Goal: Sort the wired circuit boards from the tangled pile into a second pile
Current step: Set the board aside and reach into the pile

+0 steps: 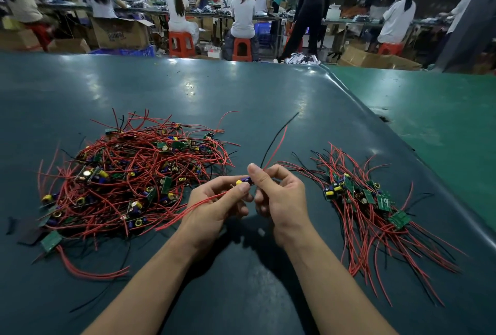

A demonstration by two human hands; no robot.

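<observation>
A big tangled pile [134, 173] of small green circuit boards with red and black wires lies on the left of the dark green table [241, 98]. On the right lies a smaller, more orderly second pile [367, 200]. Between the piles, just above the table, my left hand [214, 205] and my right hand [279, 195] both pinch one wired board [244, 181] with a yellow and a purple part. Its red and black wires [279, 138] rise past my right thumb, and more red wires trail down left over my left hand.
A seam in the table cover [375, 109] runs diagonally on the right, with a lighter green surface beyond it. Beyond the table's far edge, several people sit on red stools at other benches among cardboard boxes.
</observation>
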